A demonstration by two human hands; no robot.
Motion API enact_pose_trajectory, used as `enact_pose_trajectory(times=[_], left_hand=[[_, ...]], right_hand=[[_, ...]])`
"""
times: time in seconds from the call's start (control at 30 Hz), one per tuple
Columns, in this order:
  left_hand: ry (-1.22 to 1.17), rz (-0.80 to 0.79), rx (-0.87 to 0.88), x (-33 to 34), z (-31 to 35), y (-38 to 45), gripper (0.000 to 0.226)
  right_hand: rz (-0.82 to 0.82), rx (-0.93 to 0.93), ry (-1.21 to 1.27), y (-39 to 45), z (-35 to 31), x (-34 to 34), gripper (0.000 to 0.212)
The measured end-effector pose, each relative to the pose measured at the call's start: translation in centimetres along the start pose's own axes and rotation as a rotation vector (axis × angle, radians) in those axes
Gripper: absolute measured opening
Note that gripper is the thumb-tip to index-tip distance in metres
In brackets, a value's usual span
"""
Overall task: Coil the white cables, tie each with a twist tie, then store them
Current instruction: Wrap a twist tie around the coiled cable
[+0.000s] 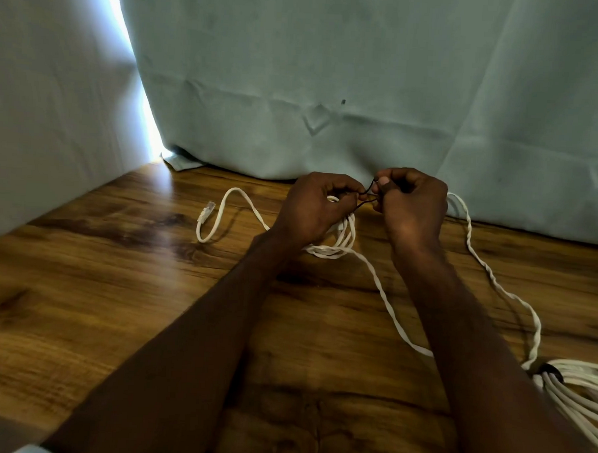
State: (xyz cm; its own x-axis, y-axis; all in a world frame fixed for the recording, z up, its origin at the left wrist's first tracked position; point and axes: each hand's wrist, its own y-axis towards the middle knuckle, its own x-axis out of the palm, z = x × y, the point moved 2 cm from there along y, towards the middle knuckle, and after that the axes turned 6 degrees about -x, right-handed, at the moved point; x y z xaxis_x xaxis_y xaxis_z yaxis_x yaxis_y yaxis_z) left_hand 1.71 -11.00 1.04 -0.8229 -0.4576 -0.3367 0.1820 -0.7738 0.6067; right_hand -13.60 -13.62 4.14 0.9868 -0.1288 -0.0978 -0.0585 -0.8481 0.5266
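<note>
The likeliest slip here is the small coil (340,236) springing loose: its loops are bunched only under the left hand (314,206), and if that grip eases while the twist tie (367,195) is not yet wound tight, the turns would slide apart over the desk (116,287). The tie itself is thin and dark, so it could also slip from the fingertips or close around only some of the loops. A long twisted run of white cable (384,291) trails from the coil toward the near right, and another strand passes behind the right hand (411,207); either could drag on the bundle. Both hands are curled and close together, nearly touching: the left grips the top of the coil and seems to pinch one end of the tie, the right pinches the tie's other part between thumb and fingers. A bundle already bound (578,385) lies at the near right edge, and a loose plug end (205,212) rests on the desk to the left.
</note>
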Motion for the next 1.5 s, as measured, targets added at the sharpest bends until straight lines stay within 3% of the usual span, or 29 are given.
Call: enact_pose_trajectory(times=[1.17, 1.5], left_hand=[[0.026, 0.023, -0.021, 0.05, 0.27, 0.11, 0.017], [0.049, -0.025, -0.036, -0.09, 0.25, 0.15, 0.016]], right_hand=[[-0.044, 0.048, -0.084, 0.59, 0.58, 0.27, 0.009], [-0.079, 0.167, 0.052, 0.49, 0.62, -0.02, 0.008]])
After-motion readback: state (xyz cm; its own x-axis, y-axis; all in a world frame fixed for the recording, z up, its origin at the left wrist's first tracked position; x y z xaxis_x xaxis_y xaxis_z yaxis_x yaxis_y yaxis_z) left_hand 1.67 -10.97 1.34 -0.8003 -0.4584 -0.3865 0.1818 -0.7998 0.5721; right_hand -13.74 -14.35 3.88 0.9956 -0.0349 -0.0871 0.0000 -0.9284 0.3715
